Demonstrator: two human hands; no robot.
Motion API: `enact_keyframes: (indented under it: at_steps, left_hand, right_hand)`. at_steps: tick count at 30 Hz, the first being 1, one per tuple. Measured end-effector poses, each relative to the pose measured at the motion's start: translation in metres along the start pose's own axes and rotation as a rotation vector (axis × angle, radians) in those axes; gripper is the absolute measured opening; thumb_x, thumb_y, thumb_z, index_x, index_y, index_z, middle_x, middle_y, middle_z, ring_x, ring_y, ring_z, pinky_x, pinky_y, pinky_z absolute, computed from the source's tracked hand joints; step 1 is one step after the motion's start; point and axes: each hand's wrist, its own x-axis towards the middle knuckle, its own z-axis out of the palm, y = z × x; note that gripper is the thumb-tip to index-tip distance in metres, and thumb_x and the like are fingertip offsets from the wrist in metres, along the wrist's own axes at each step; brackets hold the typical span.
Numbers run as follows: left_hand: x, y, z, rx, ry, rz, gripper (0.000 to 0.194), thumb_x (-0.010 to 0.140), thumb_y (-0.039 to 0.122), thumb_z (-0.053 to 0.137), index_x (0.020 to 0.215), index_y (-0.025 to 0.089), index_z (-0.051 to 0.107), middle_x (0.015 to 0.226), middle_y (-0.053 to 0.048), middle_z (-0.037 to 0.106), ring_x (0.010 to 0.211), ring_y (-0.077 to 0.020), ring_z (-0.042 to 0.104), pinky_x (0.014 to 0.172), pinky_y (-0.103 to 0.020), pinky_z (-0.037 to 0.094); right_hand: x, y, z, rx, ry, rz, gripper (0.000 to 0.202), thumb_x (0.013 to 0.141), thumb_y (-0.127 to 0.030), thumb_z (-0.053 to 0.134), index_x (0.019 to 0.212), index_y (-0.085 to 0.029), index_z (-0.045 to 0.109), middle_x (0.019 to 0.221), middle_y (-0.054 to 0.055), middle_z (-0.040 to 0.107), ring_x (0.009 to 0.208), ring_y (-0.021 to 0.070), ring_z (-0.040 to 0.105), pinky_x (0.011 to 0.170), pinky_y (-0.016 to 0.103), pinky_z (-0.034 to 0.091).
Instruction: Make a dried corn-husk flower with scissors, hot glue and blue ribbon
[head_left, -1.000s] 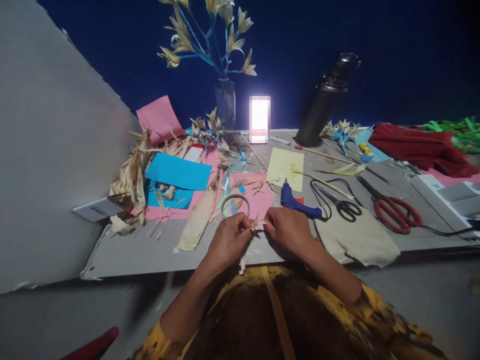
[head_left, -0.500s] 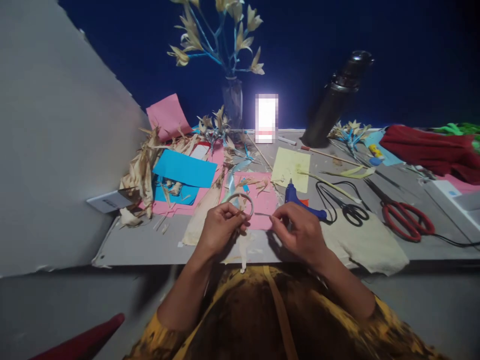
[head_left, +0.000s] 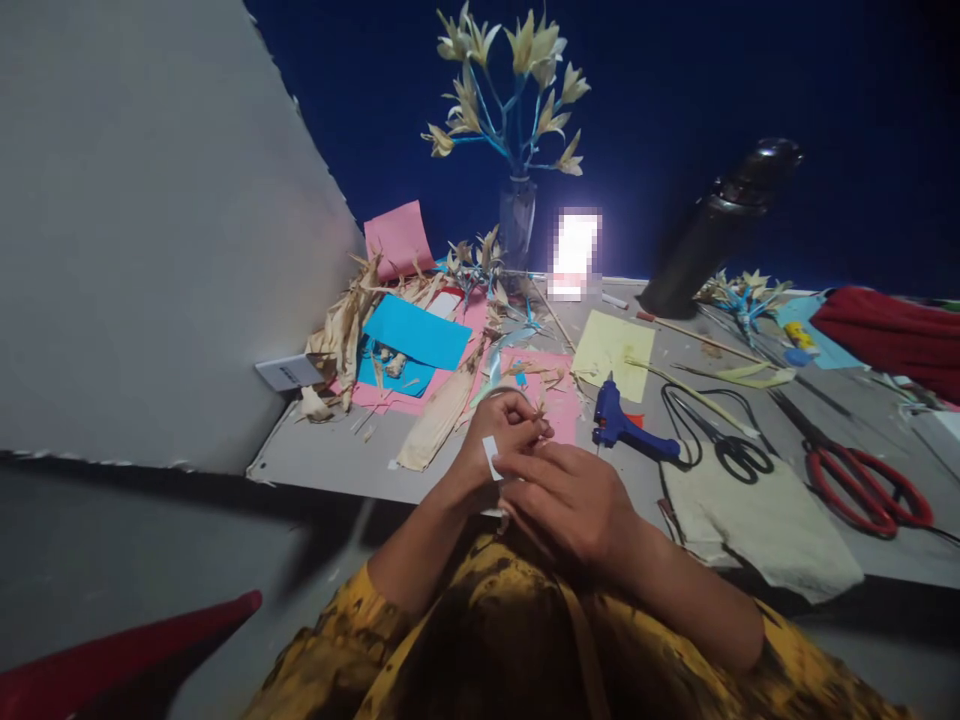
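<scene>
centre of frame: i see my left hand (head_left: 501,440) pinching a small white strip (head_left: 490,457), with my right hand (head_left: 568,497) curled closed against it, its grasp hidden. risk: the strip slips, or an elbow knocks the glue gun (head_left: 622,430) just right.

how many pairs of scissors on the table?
2. The black-handled scissors lie right of the blue glue gun, at the beige cloth's far edge. The larger red-handled scissors lie further right. More could be hidden under the scraps.
</scene>
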Motion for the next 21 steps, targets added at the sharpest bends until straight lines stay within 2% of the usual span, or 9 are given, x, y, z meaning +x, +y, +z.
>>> enact_keyframes:
  at_steps: [3, 5, 7, 9, 11, 15, 17, 19, 21]
  left_hand:
    - [-0.007, 0.006, 0.002, -0.111, -0.041, -0.074, 0.029, 0.06, 0.027, 0.084, 0.065, 0.016, 0.057, 0.067, -0.008, 0.072, 0.046, -0.0127, 0.06, 0.039, -0.02, 0.037]
    - [-0.013, 0.01, 0.003, -0.166, -0.087, -0.076, 0.029, 0.062, 0.029, 0.086, 0.07, 0.014, 0.063, 0.072, -0.009, 0.073, 0.05, -0.0123, 0.061, 0.039, -0.02, 0.038]
    - [-0.019, 0.013, 0.005, -0.199, -0.141, -0.064, 0.029, 0.062, 0.03, 0.088, 0.074, 0.012, 0.069, 0.075, -0.01, 0.073, 0.056, -0.0132, 0.063, 0.042, -0.02, 0.041]
    - [-0.023, 0.015, 0.006, -0.213, -0.166, -0.047, 0.029, 0.061, 0.031, 0.089, 0.074, 0.011, 0.072, 0.076, -0.01, 0.073, 0.06, -0.0144, 0.065, 0.044, -0.021, 0.042]
    - [-0.026, 0.015, 0.009, -0.206, -0.146, -0.029, 0.028, 0.061, 0.031, 0.09, 0.073, 0.012, 0.073, 0.073, -0.008, 0.072, 0.062, -0.0154, 0.065, 0.046, -0.021, 0.044]
    - [-0.028, 0.016, 0.013, -0.177, -0.1, 0.003, 0.026, 0.061, 0.03, 0.09, 0.073, 0.013, 0.074, 0.067, -0.006, 0.071, 0.062, -0.0164, 0.066, 0.049, -0.023, 0.046]
    - [-0.027, 0.016, 0.015, -0.173, -0.106, -0.009, 0.026, 0.062, 0.03, 0.09, 0.073, 0.012, 0.074, 0.066, -0.006, 0.07, 0.06, -0.0159, 0.066, 0.048, -0.022, 0.046]
    - [-0.025, 0.014, 0.016, -0.168, -0.103, -0.033, 0.026, 0.062, 0.03, 0.089, 0.072, 0.012, 0.073, 0.063, -0.005, 0.07, 0.056, -0.0146, 0.064, 0.047, -0.021, 0.044]
    - [-0.022, 0.012, 0.018, -0.169, -0.091, -0.061, 0.027, 0.06, 0.03, 0.09, 0.071, 0.013, 0.072, 0.06, -0.004, 0.068, 0.053, -0.0136, 0.062, 0.045, -0.021, 0.043]
  right_hand:
    - [-0.006, -0.003, -0.014, 0.135, 0.062, 0.066, 0.009, 0.092, -0.019, 0.064, 0.099, -0.02, 0.07, 0.103, 0.01, 0.079, 0.085, 0.0226, 0.073, 0.073, 0.036, 0.057]
    - [-0.011, -0.003, -0.021, 0.17, 0.195, 0.236, 0.015, 0.092, -0.017, 0.064, 0.104, -0.022, 0.07, 0.096, 0.009, 0.079, 0.086, 0.022, 0.074, 0.074, 0.035, 0.057]
    - [-0.015, 0.0, -0.026, 0.135, 0.305, 0.461, 0.014, 0.093, -0.016, 0.061, 0.101, -0.024, 0.07, 0.088, 0.006, 0.078, 0.079, 0.0202, 0.073, 0.071, 0.032, 0.056]
    - [-0.016, 0.004, -0.03, 0.109, 0.33, 0.618, 0.012, 0.094, -0.018, 0.06, 0.095, -0.024, 0.07, 0.085, 0.005, 0.076, 0.07, 0.0179, 0.069, 0.065, 0.03, 0.054]
    - [-0.014, 0.008, -0.032, 0.12, 0.326, 0.643, 0.011, 0.095, -0.02, 0.059, 0.092, -0.024, 0.069, 0.083, 0.005, 0.074, 0.067, 0.0168, 0.066, 0.062, 0.029, 0.052]
    - [-0.009, 0.014, -0.032, 0.16, 0.33, 0.538, 0.008, 0.094, -0.018, 0.061, 0.095, -0.022, 0.068, 0.083, 0.005, 0.073, 0.074, 0.0184, 0.067, 0.063, 0.03, 0.051]
    - [-0.008, 0.016, -0.031, 0.167, 0.343, 0.531, 0.007, 0.094, -0.017, 0.061, 0.094, -0.022, 0.067, 0.083, 0.005, 0.071, 0.073, 0.0174, 0.065, 0.062, 0.029, 0.05]
    - [-0.007, 0.02, -0.029, 0.162, 0.355, 0.581, 0.006, 0.093, -0.018, 0.063, 0.095, -0.022, 0.066, 0.083, 0.004, 0.07, 0.067, 0.0153, 0.062, 0.061, 0.028, 0.049]
    - [-0.007, 0.024, -0.027, 0.188, 0.34, 0.695, 0.01, 0.089, -0.022, 0.067, 0.099, -0.022, 0.066, 0.085, 0.003, 0.07, 0.061, 0.013, 0.057, 0.059, 0.027, 0.048]
